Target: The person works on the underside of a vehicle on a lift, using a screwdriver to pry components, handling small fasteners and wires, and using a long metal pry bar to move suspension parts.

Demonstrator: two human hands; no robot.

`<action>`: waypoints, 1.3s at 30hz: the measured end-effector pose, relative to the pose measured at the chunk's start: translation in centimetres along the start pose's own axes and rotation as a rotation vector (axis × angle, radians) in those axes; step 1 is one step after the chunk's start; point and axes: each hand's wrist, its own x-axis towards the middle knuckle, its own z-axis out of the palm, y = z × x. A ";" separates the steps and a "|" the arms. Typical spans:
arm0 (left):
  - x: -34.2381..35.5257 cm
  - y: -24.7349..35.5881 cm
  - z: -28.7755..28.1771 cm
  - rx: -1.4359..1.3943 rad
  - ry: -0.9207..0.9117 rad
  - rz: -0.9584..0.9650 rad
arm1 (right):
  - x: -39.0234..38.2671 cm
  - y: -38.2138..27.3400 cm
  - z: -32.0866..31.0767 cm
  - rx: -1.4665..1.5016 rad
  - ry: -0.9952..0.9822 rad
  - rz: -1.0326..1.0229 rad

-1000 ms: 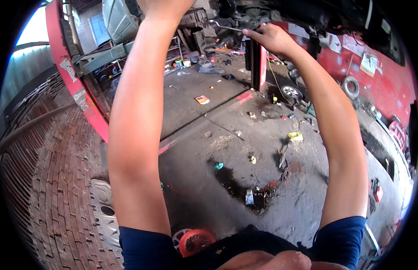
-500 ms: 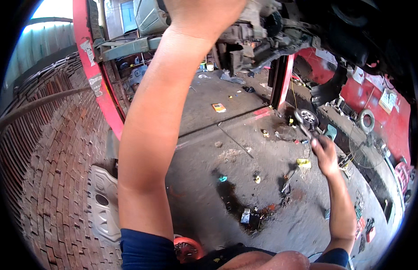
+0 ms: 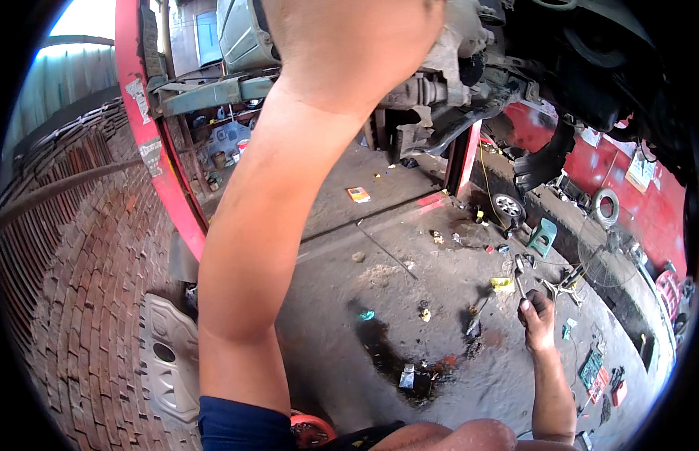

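My left arm reaches up to the underside of a raised car (image 3: pixel 485 75). The left hand (image 3: pixel 357 45) is large and close at the top edge, beside a ribbed boot (image 3: pixel 423 93) and greasy metal parts. Its fingers are cut off or hidden, so what they touch cannot be seen. Lower at the right, my right hand (image 3: pixel 539 319) is closed around the handle of a ratchet wrench (image 3: pixel 521 283). The wrench points upward, its head well below the car and apart from it.
A red lift post (image 3: pixel 142 128) stands left, another (image 3: pixel 463 158) farther back. On the floor are a dark oil stain (image 3: pixel 383 349), a thin rod (image 3: pixel 387 248), a yellow packet (image 3: pixel 503 285), a green stool (image 3: pixel 542 237), a fan (image 3: pixel 609 252) and a tool case (image 3: pixel 592 368). A metal shield (image 3: pixel 172 368) lies left.
My right hand has come down toward me with the ratchet wrench, away from the car. The left hand stays raised, shifted slightly right, and the whole view has turned a little.
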 end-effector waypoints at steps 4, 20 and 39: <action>-0.1 -0.1 0.1 -0.035 -0.016 -0.014 | 0.0 0.2 1.2 -0.110 -0.072 -0.041; -0.2 0.1 -0.3 -0.060 -0.035 -0.073 | 11.5 -22.9 8.0 -0.707 0.062 -0.787; -0.2 0.6 -0.5 0.048 -0.003 -0.066 | 10.2 -27.8 10.7 -1.142 0.037 -0.849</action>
